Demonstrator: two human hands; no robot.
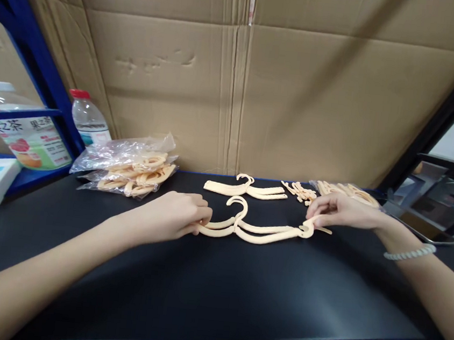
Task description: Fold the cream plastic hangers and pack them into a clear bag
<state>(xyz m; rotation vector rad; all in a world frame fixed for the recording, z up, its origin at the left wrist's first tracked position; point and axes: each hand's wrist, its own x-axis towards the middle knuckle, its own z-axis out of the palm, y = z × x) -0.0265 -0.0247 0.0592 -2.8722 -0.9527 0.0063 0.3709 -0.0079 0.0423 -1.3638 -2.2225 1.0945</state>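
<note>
Black tabletop (214,293), hanger (253,231) ends hidden under hands

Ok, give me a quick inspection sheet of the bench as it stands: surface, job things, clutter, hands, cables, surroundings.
Surface: black bench top with a blue front edge.
Job's things: cream hangers, at least two overlapping, flat on the top between the hands.
Clutter: second hanger pile behind; small cream pieces; clear bag of hangers at left; another bag at right.
Hands: left hand grips the hangers' left end; right hand pinches the right end; beaded bracelet on the right wrist.
Cables: nothing seen.
Surroundings: cardboard wall behind; red-capped bottle and labelled bottle at left; blue rack post.
</note>
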